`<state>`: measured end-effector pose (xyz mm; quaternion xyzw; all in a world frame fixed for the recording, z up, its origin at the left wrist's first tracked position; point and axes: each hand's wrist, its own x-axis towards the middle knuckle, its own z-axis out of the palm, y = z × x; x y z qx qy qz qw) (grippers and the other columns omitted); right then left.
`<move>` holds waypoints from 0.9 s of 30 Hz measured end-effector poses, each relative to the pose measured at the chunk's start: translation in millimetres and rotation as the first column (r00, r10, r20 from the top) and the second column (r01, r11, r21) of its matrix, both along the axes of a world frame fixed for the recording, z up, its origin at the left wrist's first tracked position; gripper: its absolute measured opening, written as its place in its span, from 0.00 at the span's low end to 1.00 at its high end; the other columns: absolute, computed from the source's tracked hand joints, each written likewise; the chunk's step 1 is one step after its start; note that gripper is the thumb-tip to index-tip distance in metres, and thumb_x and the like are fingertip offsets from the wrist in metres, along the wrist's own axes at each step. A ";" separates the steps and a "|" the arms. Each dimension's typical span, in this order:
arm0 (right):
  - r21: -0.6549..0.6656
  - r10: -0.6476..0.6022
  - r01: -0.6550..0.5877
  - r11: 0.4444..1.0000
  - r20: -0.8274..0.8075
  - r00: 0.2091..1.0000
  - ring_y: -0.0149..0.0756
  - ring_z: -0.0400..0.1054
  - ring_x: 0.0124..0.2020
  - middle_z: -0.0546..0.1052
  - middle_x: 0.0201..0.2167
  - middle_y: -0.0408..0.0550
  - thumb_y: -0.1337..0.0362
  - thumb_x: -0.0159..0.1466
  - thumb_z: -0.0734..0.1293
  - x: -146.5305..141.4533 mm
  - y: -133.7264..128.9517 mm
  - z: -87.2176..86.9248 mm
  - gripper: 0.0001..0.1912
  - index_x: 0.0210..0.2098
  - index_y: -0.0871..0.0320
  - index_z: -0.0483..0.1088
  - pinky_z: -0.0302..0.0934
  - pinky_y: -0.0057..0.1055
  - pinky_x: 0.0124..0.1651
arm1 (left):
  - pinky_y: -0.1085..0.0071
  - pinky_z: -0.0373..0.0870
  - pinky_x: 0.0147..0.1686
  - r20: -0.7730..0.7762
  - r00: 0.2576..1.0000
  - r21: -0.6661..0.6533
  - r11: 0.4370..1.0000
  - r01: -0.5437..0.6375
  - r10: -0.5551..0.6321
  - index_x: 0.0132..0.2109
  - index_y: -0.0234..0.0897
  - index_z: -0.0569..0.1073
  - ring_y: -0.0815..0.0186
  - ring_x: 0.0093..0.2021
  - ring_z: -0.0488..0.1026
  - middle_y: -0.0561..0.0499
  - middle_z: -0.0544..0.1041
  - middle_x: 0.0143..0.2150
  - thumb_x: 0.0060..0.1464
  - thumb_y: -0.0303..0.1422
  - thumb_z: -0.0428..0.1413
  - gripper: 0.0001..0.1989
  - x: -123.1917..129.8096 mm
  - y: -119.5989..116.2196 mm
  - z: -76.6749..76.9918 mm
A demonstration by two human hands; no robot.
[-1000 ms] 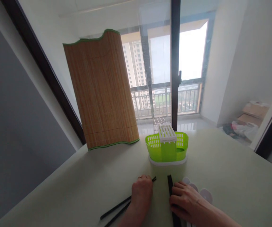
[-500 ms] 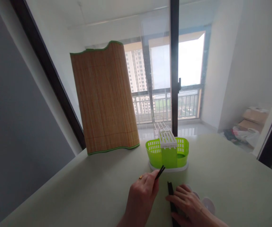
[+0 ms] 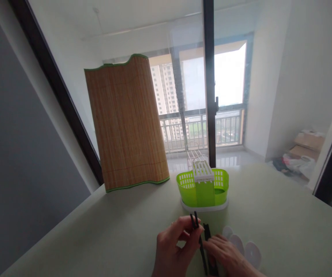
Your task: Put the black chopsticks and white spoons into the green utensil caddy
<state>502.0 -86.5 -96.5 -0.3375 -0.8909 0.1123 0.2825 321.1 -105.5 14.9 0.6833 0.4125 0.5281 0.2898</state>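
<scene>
My left hand (image 3: 176,244) pinches a pair of thin black chopsticks (image 3: 201,248) between thumb and fingertips. Their upper ends stick out above the fingers, and they slant down toward the table. Beside it, my right hand (image 3: 225,252) has its fingers closed over a bundle of black chopsticks (image 3: 208,231) lying on the table; the lower part is mostly hidden by the hand. White rounded pieces that look like spoon bowls (image 3: 252,252) lie just right of that hand. Beyond both hands stands a bright green basket (image 3: 205,196) with a white slatted piece (image 3: 203,169) across its middle.
A pale tabletop (image 3: 284,215) carries everything. A bamboo mat (image 3: 128,127) with green edging stands upright at the back left, against the glass. Behind the table is a glass door with a dark frame (image 3: 209,77). Cardboard boxes (image 3: 307,148) and bags sit beyond, at right.
My left hand has turned, bringing the chopsticks lower and closer to my right hand, and their length now shows. My right hand has shifted slightly left and down, uncovering more of the white pieces.
</scene>
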 end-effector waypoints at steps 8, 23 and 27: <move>0.026 0.046 -0.045 0.999 -0.042 0.998 0.35 0.68 0.31 0.74 0.27 0.48 0.47 0.71 0.51 -7.6 9.5 -29.3 0.26 0.28 0.56 0.67 0.59 0.27 0.33 | 0.82 0.73 0.25 -0.146 0.982 0.096 0.987 0.131 -0.116 0.37 0.39 0.75 0.72 0.27 0.74 0.53 0.78 0.29 0.54 0.30 0.56 0.04 3.7 6.6 -14.5; 0.168 -0.076 0.102 0.981 -0.153 0.985 0.38 0.70 0.33 0.76 0.32 0.47 0.69 0.63 0.60 14.0 5.0 13.6 0.16 0.51 0.56 0.63 0.62 0.31 0.38 | 0.75 0.75 0.37 0.038 0.973 0.372 0.901 -0.224 0.227 0.39 0.39 0.79 0.68 0.35 0.78 0.54 0.82 0.36 0.52 0.37 0.61 0.09 -35.0 76.4 102.4; 0.231 -0.071 0.088 0.969 -0.084 0.994 0.39 0.69 0.31 0.76 0.32 0.48 0.70 0.63 0.59 17.6 10.0 11.3 0.17 0.52 0.56 0.61 0.62 0.33 0.36 | 0.73 0.74 0.37 -0.083 0.969 0.352 0.916 -0.192 0.235 0.39 0.38 0.79 0.66 0.35 0.78 0.52 0.82 0.35 0.53 0.37 0.59 0.09 -17.6 144.0 98.1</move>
